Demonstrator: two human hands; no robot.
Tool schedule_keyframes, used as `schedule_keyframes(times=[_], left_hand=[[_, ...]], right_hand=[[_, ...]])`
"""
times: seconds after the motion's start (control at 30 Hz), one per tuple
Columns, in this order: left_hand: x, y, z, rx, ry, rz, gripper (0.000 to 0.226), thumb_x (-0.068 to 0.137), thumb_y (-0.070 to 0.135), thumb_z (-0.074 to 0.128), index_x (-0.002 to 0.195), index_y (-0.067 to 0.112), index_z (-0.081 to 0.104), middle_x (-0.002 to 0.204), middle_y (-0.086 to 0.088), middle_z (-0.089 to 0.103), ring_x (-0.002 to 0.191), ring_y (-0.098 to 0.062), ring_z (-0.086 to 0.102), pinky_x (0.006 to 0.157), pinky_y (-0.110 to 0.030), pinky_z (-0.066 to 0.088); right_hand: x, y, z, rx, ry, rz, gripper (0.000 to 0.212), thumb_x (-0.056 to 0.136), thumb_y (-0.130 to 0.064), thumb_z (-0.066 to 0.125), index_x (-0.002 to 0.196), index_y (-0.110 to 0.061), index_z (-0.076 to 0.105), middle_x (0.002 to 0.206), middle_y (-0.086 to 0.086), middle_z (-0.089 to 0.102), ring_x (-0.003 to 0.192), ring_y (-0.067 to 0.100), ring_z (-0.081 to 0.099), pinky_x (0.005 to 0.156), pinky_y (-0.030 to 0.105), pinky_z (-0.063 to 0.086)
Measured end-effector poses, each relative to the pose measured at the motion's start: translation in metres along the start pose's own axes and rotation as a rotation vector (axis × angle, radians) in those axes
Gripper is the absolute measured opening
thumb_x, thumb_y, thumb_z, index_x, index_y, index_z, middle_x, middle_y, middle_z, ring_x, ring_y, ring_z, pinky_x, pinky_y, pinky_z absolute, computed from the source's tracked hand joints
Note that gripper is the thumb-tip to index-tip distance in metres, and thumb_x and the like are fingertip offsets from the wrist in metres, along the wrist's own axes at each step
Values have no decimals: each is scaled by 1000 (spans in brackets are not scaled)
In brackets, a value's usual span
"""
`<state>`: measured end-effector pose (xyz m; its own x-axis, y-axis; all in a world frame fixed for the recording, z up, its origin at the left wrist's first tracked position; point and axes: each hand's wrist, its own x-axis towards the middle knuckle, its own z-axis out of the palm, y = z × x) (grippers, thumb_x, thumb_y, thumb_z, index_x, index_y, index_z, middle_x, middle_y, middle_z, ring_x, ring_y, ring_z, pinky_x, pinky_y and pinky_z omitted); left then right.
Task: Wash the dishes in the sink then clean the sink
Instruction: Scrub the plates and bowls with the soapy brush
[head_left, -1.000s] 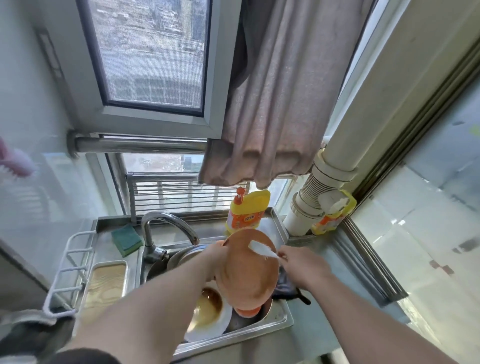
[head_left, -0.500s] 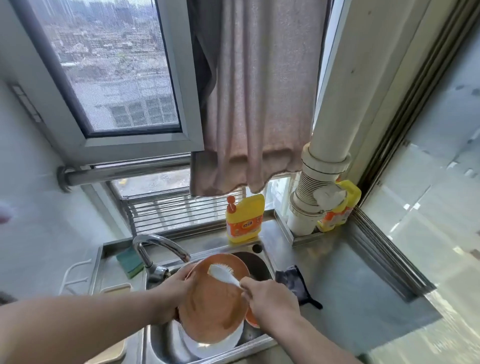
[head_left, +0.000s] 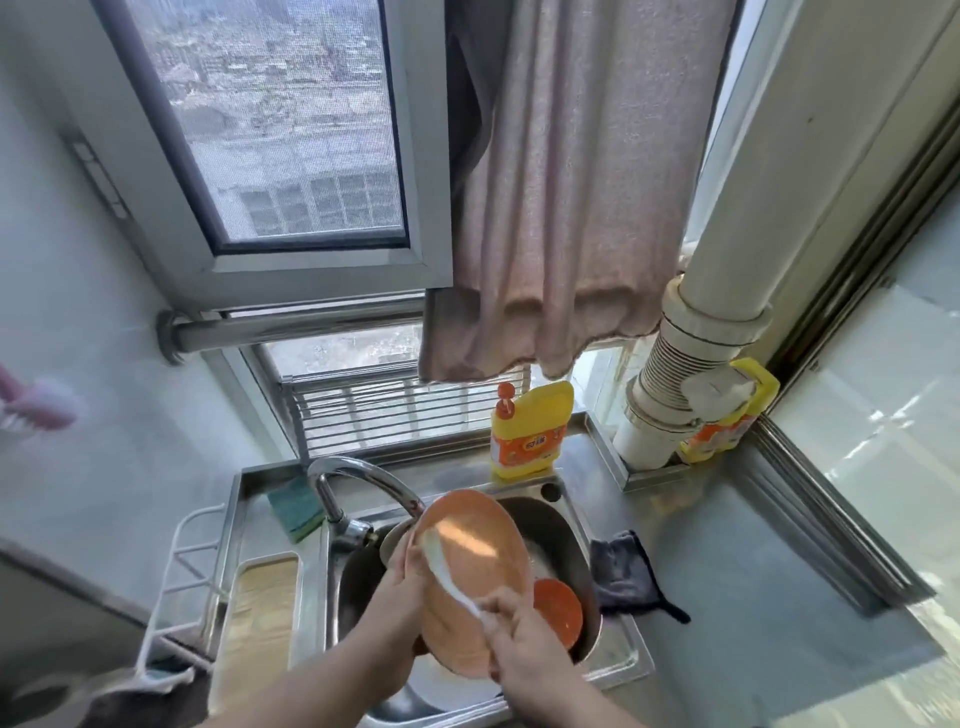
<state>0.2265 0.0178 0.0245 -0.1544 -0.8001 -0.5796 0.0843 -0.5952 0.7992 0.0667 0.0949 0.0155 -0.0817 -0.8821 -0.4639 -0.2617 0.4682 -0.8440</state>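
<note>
Left hand (head_left: 402, 587): grips the orange plate (head_left: 470, 582) by its left rim, tilted over the sink (head_left: 621, 657).
Right hand (head_left: 524, 647): fingers curled round a white brush (head_left: 447, 564), bristles on the plate.
Writing: yellow soap bottle (head_left: 530, 431) behind the sink, label too blurred to read.
Open room: bare surface (head_left: 753, 597) right of the dark cloth (head_left: 623, 571).

Around the sink (head_left: 618, 670) I count two yellow detergent bottles (head_left: 530, 431) (head_left: 737, 415), one orange plate (head_left: 475, 577), one small orange bowl (head_left: 558, 613), one white brush (head_left: 447, 566), one green sponge (head_left: 296, 509), one dark cloth (head_left: 623, 571), two hands (head_left: 400, 587) (head_left: 524, 644).
</note>
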Motion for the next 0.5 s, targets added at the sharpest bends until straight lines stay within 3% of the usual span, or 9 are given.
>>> schedule_keyframes(times=[0.1, 0.17, 0.23, 0.3, 0.33, 0.4, 0.5], left_hand=[[3, -11, -6, 48, 35, 18, 37, 98, 66, 40, 130, 59, 57, 127, 3, 70, 115, -27, 67, 83, -46, 62], [3, -19, -7, 141, 26, 107, 41, 97, 68, 46, 136, 59, 56, 135, 9, 66, 118, -15, 64, 82, -32, 61], [3, -22, -9, 180, 23, 179, 41, 95, 69, 56, 134, 60, 59, 134, 17, 68, 117, -5, 66, 88, -27, 58], [6, -19, -9, 191, -5, 201, 52, 82, 70, 66, 133, 62, 59, 130, 23, 69, 117, -4, 68, 95, -35, 59], [10, -19, -9, 206, -12, 202, 56, 82, 73, 67, 136, 63, 56, 133, 22, 68, 121, -10, 67, 99, -43, 58], [10, -14, -2, 222, -24, 183, 44, 93, 67, 64, 135, 68, 53, 133, 20, 68, 123, -17, 66, 99, -50, 59], [10, -5, 11, 98, 23, 65, 28, 103, 57, 53, 126, 72, 53, 127, 13, 68, 113, -24, 70, 85, -54, 64]], right_hand=[[-3, 14, 7, 22, 2, -42, 6, 102, -29, 60, 100, -27, 65, 62, -14, 54, 50, 8, 53, 56, 26, 45], [2, 8, -1, 105, 130, -28, 10, 105, -23, 57, 99, -22, 66, 55, -11, 53, 50, 9, 48, 53, 25, 40], [12, 2, -14, 166, 289, 57, 16, 106, -23, 55, 95, -21, 68, 65, -8, 64, 61, 13, 57, 58, 26, 45], [18, 2, -24, 237, 413, 173, 20, 104, -24, 55, 90, -22, 69, 84, 4, 73, 74, 20, 64, 64, 31, 52], [17, 1, -24, 298, 432, 212, 19, 104, -24, 55, 90, -22, 69, 87, 9, 73, 69, 22, 63, 58, 29, 51], [13, -4, -12, 423, 395, 229, 15, 105, -24, 54, 99, -17, 66, 72, 11, 64, 52, 20, 49, 43, 24, 37], [7, -21, 13, 456, 193, 177, 17, 111, -24, 46, 108, -12, 56, 54, 4, 43, 38, 14, 31, 38, 20, 22]])
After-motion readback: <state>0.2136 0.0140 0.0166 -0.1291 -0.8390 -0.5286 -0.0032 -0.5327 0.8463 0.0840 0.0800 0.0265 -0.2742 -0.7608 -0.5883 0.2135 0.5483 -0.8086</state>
